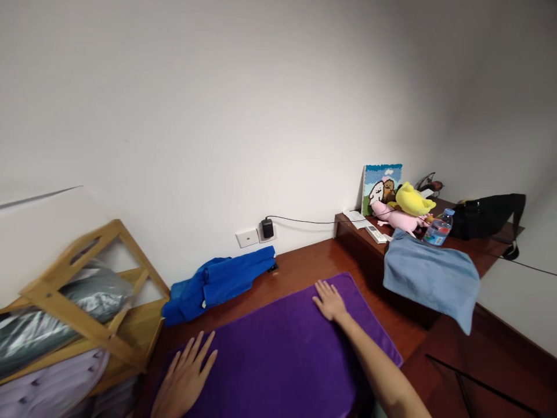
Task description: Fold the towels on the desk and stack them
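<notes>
head view: on the reddish-brown desk (311,259), a purple cloth (278,348) lies spread beneath the left hand (186,371), fingers apart at its left side, and the smaller-looking right hand (331,302), fingers apart, nearer its far right corner; long axis unclear, near edge cropped

Purple cloth (278,348): near border cut off by the bottom edge; part of the tabletop (313,255) hidden beneath it. Left hand (188,368): wrist cut off by the same edge. Wrapped bundle (98,296), left: blurred, cut off by the left edge, partly hidden by the wooden rack (87,322). Print on the bottle (438,228), right: too small to read.
</notes>
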A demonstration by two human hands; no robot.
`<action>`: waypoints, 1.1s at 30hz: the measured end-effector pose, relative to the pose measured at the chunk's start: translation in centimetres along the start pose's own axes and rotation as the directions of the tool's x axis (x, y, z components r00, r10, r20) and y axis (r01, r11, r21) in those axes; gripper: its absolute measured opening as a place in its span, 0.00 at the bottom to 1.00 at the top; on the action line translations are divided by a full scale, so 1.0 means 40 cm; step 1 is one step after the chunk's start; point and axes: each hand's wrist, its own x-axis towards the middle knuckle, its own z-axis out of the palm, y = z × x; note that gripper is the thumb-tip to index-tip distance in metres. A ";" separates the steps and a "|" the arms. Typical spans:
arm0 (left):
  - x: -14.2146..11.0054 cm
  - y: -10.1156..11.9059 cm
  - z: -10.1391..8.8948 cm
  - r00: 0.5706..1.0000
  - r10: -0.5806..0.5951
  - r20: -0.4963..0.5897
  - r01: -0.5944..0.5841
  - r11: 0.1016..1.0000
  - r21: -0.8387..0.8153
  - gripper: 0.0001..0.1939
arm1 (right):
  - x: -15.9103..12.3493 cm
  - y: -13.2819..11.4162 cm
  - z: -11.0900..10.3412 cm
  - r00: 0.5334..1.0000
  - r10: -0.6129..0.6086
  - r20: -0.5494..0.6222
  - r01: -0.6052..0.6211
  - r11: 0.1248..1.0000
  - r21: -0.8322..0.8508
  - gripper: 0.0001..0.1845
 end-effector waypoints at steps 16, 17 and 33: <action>0.007 -0.009 -0.011 0.999 0.044 -0.012 -0.044 0.999 -0.006 0.33 | -0.004 0.300 -0.037 0.965 0.261 -0.026 -0.263 0.963 -0.061 0.40; 0.009 -0.004 -0.017 1.000 0.031 -0.003 -0.031 1.000 -0.002 0.33 | -0.005 0.299 -0.036 0.965 0.260 -0.027 -0.261 0.964 -0.061 0.40; 0.024 0.001 -0.030 0.997 -0.035 0.075 0.031 0.998 0.055 0.35 | -0.107 -0.261 0.061 0.952 -0.221 -0.210 0.242 0.967 0.077 0.37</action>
